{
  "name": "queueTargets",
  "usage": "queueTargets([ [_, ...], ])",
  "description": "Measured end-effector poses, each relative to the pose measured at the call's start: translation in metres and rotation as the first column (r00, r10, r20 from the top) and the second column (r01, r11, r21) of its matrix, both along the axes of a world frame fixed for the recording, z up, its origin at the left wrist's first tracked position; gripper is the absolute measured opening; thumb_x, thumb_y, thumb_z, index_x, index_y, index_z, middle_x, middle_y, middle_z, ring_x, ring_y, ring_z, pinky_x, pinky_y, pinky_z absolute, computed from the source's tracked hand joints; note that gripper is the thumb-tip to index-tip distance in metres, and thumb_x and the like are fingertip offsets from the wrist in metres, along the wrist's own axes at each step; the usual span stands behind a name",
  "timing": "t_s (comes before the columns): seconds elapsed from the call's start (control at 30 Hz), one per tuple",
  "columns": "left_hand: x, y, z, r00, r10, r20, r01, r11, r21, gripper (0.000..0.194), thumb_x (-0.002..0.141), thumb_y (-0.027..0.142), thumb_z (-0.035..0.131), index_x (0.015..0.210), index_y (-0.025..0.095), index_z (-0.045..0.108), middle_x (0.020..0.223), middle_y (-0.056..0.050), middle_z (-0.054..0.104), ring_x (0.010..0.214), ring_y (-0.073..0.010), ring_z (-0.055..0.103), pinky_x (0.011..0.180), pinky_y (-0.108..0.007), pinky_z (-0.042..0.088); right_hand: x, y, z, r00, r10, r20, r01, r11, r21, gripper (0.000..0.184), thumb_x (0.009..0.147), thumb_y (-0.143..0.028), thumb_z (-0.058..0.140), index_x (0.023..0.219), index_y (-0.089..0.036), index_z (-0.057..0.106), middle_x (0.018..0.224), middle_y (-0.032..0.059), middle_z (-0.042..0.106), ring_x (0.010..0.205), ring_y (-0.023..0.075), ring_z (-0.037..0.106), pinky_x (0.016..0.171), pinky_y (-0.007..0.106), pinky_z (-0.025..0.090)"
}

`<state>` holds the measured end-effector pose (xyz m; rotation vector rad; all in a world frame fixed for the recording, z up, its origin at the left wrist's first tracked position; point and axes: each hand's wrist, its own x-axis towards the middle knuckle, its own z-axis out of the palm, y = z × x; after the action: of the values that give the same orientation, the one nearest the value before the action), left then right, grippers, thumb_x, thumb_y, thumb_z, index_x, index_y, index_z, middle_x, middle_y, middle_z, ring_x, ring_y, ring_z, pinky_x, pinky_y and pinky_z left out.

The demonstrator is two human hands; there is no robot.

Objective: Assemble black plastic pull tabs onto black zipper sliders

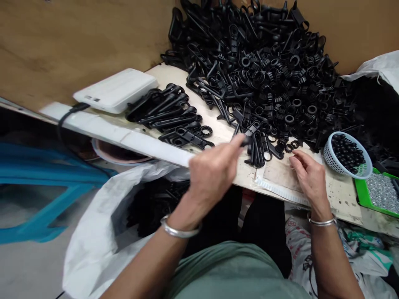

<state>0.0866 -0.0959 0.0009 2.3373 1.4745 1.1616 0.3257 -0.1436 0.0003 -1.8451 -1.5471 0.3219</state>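
A black part (246,141) juts from the left fingers (236,144).

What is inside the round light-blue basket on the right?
The basket holds a heap of small, rounded black pieces. Some perforated inner wall shows at the near right; anything beneath the heap is covered and cannot be seen.

From a head mount, I look forward and down through one camera, close over the left hand (215,168), right hand (308,176) and worktop (343,201).
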Motion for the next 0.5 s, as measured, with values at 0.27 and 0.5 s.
queueTargets([
  [0.27,-0.046,0.064,0.011,0.904,0.276,-0.326,-0.337,0.93,-0.148,0.033,0.098,0.025,0.041,0.115,0.017,0.068,0.101,-0.012,0.069,0.104,-0.0298,0.053,0.091,-0.049,0.037,0.0,0.023,-0.003,0.957,0.073,0.282,-0.062,0.997,-0.045,0.019,0.092,-0.032,0.055,0.097,-0.018,0.067,0.094,0.0082,0.069,0.084,0.0231,0.063,0.079,0.038,0.05],
  [0.5,-0.039,0.061,-0.004,0.95,0.236,-0.206,-0.223,0.971,0.087,0.027,0.097,0.028,0.046,0.116,0.02,0.065,0.107,-0.011,0.068,0.103,-0.0305,0.053,0.088,-0.049,0.037,0.005,0.018,-0.002,0.977,0.075,0.197,-0.064,0.996,-0.06,0.02,0.091,-0.036,0.057,0.1,-0.02,0.067,0.094,0.0068,0.07,0.082,0.0219,0.063,0.078,0.037,0.049],
])
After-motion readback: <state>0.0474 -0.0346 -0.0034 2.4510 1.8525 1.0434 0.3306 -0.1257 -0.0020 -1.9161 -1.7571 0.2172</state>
